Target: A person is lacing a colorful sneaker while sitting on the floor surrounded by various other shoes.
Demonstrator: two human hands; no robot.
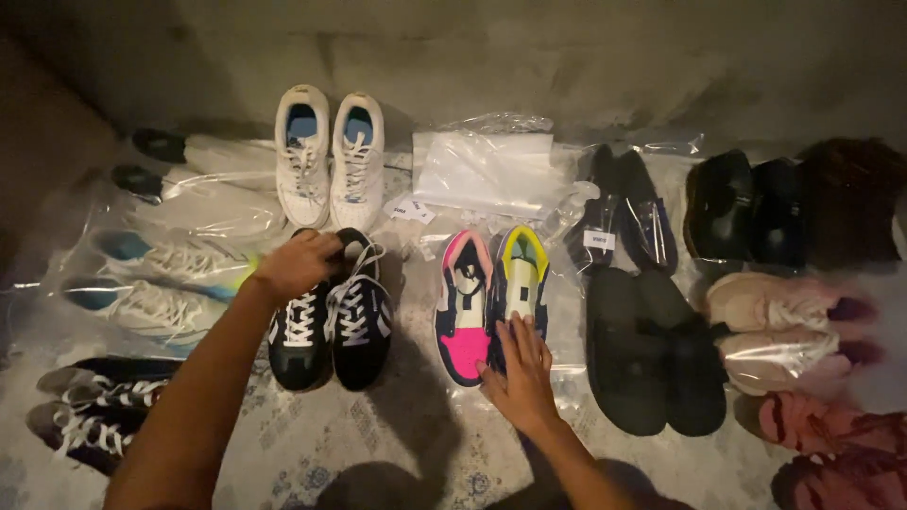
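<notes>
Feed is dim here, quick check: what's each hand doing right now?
Left hand: closed, gripping the heel of the black sneakers.
Right hand: open, fingers flat on the pink and yellow sneakers.

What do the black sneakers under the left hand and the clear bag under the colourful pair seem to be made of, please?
The black sneakers look like matte suede or canvas, with white woven laces; dim light leaves that open. The clear bag looks like thin glossy plastic film: it wrinkles and catches highlights beside the colourful pair.

Nine pairs of shoes on the floor, one flat clear plastic bag (487, 170), two hands.
</notes>
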